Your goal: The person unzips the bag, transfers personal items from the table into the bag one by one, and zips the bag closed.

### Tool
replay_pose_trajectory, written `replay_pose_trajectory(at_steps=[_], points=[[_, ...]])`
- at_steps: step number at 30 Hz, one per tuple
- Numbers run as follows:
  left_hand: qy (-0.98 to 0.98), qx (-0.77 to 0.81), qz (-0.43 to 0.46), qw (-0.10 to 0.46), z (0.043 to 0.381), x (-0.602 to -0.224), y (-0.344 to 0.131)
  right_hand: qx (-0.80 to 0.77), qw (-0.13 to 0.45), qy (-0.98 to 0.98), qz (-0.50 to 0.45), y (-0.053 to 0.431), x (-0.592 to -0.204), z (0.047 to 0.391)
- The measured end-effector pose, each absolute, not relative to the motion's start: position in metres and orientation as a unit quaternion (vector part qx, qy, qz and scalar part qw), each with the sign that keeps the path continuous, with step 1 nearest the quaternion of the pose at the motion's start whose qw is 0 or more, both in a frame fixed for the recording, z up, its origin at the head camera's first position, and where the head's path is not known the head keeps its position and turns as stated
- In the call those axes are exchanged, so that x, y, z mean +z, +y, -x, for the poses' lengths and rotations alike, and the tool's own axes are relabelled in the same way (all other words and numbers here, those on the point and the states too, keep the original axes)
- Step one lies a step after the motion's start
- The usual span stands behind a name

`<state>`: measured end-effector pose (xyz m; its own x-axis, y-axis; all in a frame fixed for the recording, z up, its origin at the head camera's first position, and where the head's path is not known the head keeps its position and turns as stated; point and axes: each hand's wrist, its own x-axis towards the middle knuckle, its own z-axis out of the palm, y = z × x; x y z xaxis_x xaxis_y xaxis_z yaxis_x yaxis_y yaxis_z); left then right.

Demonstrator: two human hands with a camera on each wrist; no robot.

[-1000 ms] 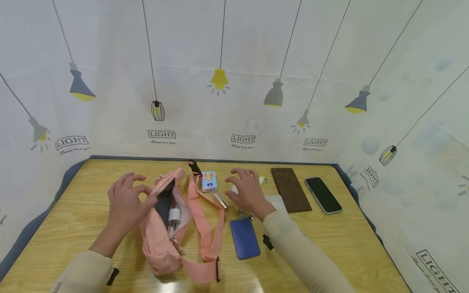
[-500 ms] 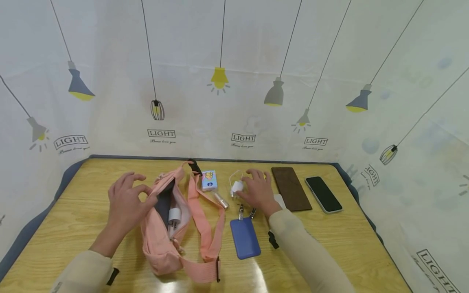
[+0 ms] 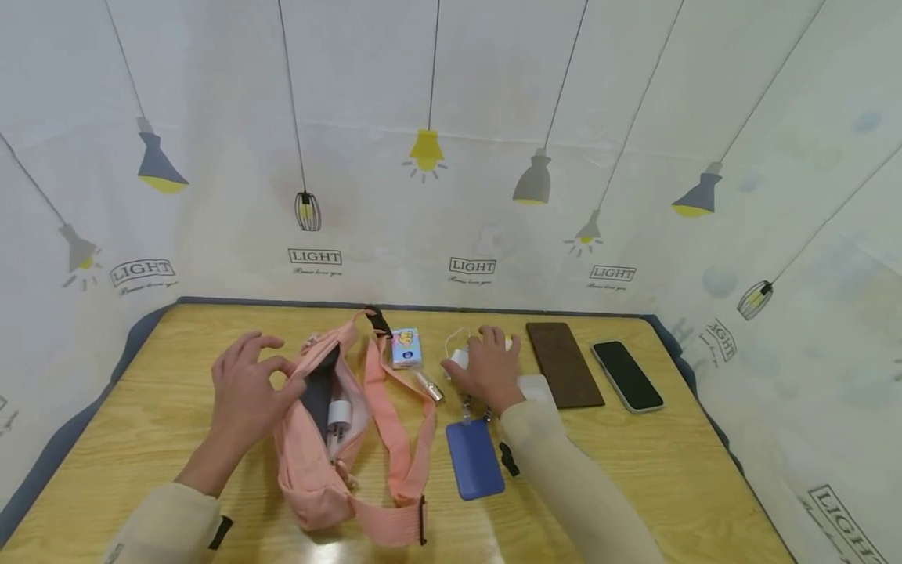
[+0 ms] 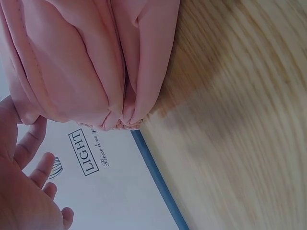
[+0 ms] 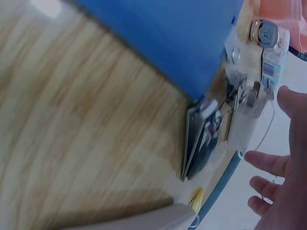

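Observation:
My left hand point(image 3: 250, 388) pinches the edge of the pink waist bag point(image 3: 317, 489) between thumb and forefinger, and the bag's mouth gapes. Inside the bag lies a white charger plug point(image 3: 339, 415) with its prongs showing. My right hand point(image 3: 489, 364) is over a small white block point(image 3: 460, 359) with a thin cord, at the back middle of the table. In the right wrist view my thumb and fingers are spread on either side of this white block point(image 5: 242, 127), apart from it. The blue card holder point(image 3: 475, 460) with a metal clip lies below that hand.
A blue tissue pack point(image 3: 406, 350) and a silver tube point(image 3: 429, 386) lie beside the bag's strap point(image 3: 390, 439). Farther right are a flat white item point(image 3: 538, 389), a brown wallet point(image 3: 566, 364) and a phone point(image 3: 627, 376). A patterned curtain point(image 3: 380, 196) hangs behind the table.
My right hand first moved right, uncovering the white block, then came slightly back left toward it. The left hand keeps its hold on the bag's edge.

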<state>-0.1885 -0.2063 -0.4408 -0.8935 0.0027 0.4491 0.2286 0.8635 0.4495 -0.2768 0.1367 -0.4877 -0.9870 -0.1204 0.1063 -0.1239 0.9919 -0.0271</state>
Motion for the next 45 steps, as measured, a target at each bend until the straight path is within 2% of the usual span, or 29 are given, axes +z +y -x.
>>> replay_pose_trajectory(at_steps=[10, 23, 40, 45], points=[[-0.939, -0.256, 0.06, 0.221, 0.187, -0.439, -0.205, -0.007, 0.024, -0.999, -0.034, 0.136, -0.485, 0.277], [-0.942, -0.252, 0.058, 0.213, 0.185, -0.442, -0.206, 0.022, -0.018, -0.996, -0.086, 0.144, -0.473, 0.269], [-0.941, -0.256, 0.058, 0.215, 0.186, -0.44, -0.205, -0.02, 0.017, -0.998, -0.06, 0.148, -0.486, 0.271], [-0.941, -0.256, 0.056, 0.213, 0.186, -0.439, -0.205, 0.004, 0.047, -0.997, -0.067, 0.146, -0.484, 0.272]])
